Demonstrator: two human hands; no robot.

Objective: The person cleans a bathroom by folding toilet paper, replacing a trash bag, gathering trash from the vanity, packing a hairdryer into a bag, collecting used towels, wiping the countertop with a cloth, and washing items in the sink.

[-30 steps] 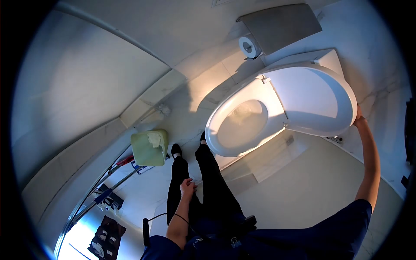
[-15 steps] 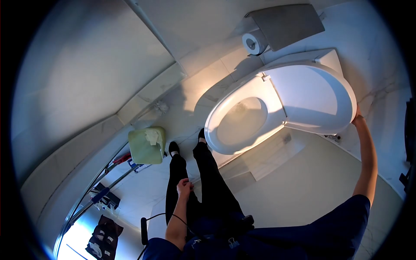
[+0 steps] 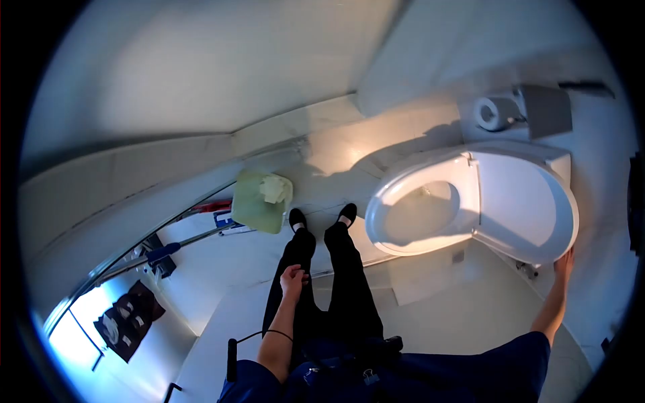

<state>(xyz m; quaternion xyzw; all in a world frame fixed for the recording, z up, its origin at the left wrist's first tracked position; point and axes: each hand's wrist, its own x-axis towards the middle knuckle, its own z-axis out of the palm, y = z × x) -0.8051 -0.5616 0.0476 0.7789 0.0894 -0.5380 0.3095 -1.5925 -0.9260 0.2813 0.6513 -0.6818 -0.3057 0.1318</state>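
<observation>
The white toilet [image 3: 383,221] is on the right with its lid [image 3: 531,208] raised; the seat lies down on the bowl. Out at the lid's lower right edge, my right hand [image 3: 563,266] holds the rim, its fingertips partly hidden there. My left hand [image 3: 293,281] hangs in front of my thigh, fingers loosely bent and nothing visible in them. A thin black cord [image 3: 272,331] loops across my left forearm.
A pale green bin [image 3: 252,208] with crumpled paper stands left of my feet. Above the toilet are a toilet roll [image 3: 492,114] and its grey holder [image 3: 547,113]. A metal rail [image 3: 121,267] and a dark bag [image 3: 127,320] are at the lower left.
The view has turned and shifted, so the toilet appears further right and lower. My right hand stays at the lid's edge, with more of its fingers showing. The lid remains raised.
</observation>
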